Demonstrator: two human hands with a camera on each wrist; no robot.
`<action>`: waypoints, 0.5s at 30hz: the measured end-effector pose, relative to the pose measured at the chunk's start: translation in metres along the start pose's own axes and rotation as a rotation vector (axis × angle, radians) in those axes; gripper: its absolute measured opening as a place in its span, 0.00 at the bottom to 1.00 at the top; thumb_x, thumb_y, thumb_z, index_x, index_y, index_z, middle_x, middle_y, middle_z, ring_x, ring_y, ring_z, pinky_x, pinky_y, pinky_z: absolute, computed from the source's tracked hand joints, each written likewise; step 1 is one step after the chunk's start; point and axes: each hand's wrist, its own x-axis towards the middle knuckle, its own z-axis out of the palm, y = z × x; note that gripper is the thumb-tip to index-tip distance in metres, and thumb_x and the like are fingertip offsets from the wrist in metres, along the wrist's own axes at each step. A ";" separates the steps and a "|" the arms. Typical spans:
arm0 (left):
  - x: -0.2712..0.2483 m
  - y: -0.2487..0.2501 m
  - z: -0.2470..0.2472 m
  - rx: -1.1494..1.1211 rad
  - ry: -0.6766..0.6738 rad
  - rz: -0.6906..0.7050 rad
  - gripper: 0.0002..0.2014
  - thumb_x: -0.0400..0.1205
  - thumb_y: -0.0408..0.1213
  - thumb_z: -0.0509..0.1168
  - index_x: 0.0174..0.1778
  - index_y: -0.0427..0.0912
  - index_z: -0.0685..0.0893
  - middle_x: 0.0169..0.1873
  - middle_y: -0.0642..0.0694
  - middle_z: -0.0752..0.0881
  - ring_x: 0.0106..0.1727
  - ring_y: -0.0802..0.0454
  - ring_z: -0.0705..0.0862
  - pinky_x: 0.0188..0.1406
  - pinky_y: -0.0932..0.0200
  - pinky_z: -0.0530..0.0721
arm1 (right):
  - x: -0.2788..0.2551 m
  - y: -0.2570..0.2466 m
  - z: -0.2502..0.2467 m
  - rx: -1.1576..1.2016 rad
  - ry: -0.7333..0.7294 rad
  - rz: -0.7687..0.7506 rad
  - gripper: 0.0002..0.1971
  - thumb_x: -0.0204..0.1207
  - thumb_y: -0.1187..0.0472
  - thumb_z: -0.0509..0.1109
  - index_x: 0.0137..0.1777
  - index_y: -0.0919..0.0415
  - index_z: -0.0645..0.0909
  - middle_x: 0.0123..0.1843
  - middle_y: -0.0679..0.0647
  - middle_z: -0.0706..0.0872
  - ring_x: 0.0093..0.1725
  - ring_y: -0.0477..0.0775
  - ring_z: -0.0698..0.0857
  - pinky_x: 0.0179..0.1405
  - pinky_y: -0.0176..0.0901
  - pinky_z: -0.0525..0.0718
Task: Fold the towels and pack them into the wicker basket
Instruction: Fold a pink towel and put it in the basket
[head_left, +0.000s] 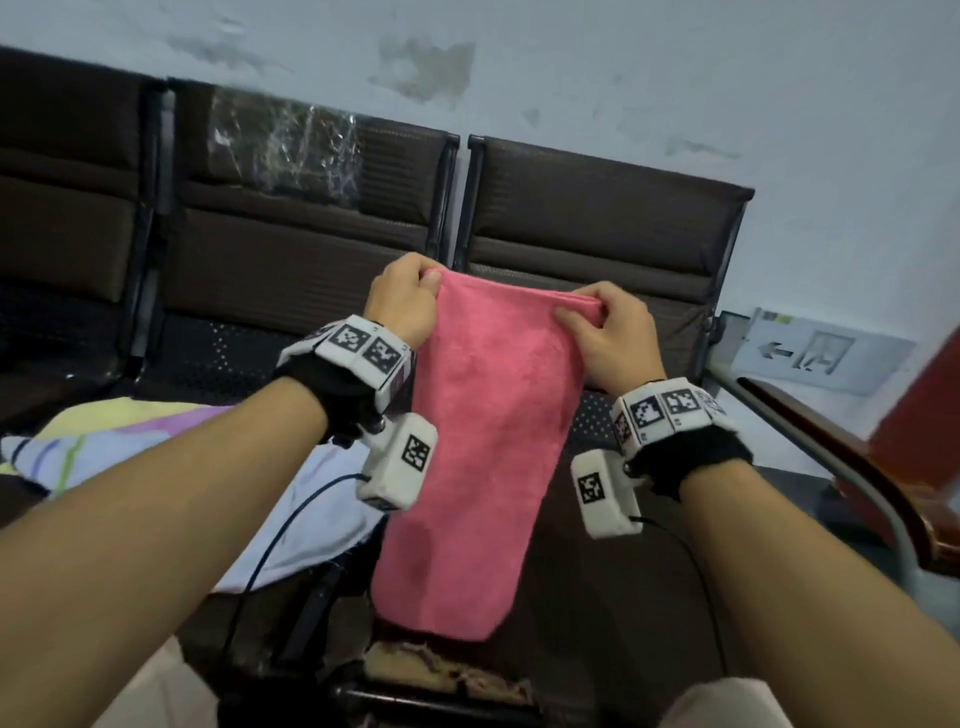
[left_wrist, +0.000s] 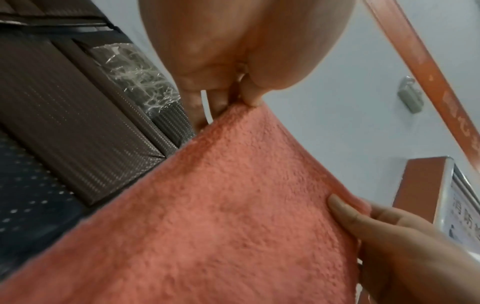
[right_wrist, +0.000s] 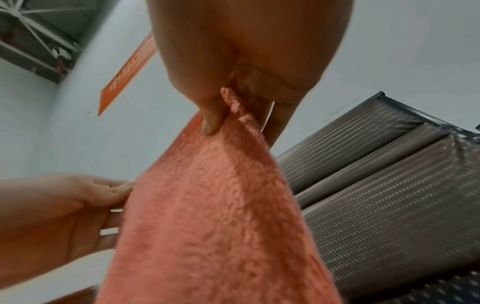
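A pink towel (head_left: 483, 426) hangs folded lengthwise in the air in front of me, over the dark bench seat. My left hand (head_left: 410, 296) pinches its upper left corner between thumb and fingers. My right hand (head_left: 597, 322) pinches the upper right corner. The towel's lower end hangs free near the seat's front edge. In the left wrist view the left hand (left_wrist: 241, 92) grips the towel (left_wrist: 221, 216) at its top. In the right wrist view the right hand (right_wrist: 226, 111) pinches the towel (right_wrist: 207, 216) edge. The wicker basket is out of view.
A row of dark brown bench chairs (head_left: 597, 218) stands against a pale wall. A striped multicoloured towel (head_left: 119, 436) and a white cloth (head_left: 317, 519) lie on the seat to the left. A curved armrest (head_left: 852, 462) runs at the right. Frayed material (head_left: 441, 670) shows at the seat's front.
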 end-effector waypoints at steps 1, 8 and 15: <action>0.007 0.002 0.003 -0.038 -0.006 0.002 0.13 0.85 0.33 0.56 0.58 0.35 0.83 0.58 0.38 0.85 0.63 0.42 0.81 0.61 0.55 0.75 | 0.006 0.003 -0.001 0.004 0.012 -0.007 0.05 0.73 0.60 0.74 0.42 0.50 0.81 0.35 0.40 0.82 0.39 0.42 0.81 0.43 0.35 0.73; -0.021 -0.004 0.015 -0.325 0.012 0.007 0.11 0.85 0.33 0.56 0.52 0.40 0.84 0.49 0.44 0.86 0.53 0.48 0.83 0.60 0.49 0.80 | -0.029 0.018 -0.007 0.208 -0.039 -0.017 0.09 0.74 0.62 0.74 0.39 0.47 0.81 0.37 0.41 0.85 0.37 0.32 0.81 0.40 0.28 0.78; -0.138 -0.058 0.026 -0.355 -0.139 -0.082 0.10 0.86 0.31 0.56 0.52 0.38 0.83 0.49 0.42 0.87 0.53 0.50 0.83 0.59 0.55 0.80 | -0.147 0.044 0.000 0.208 -0.213 0.172 0.09 0.72 0.65 0.76 0.39 0.50 0.82 0.37 0.46 0.86 0.39 0.43 0.83 0.44 0.42 0.82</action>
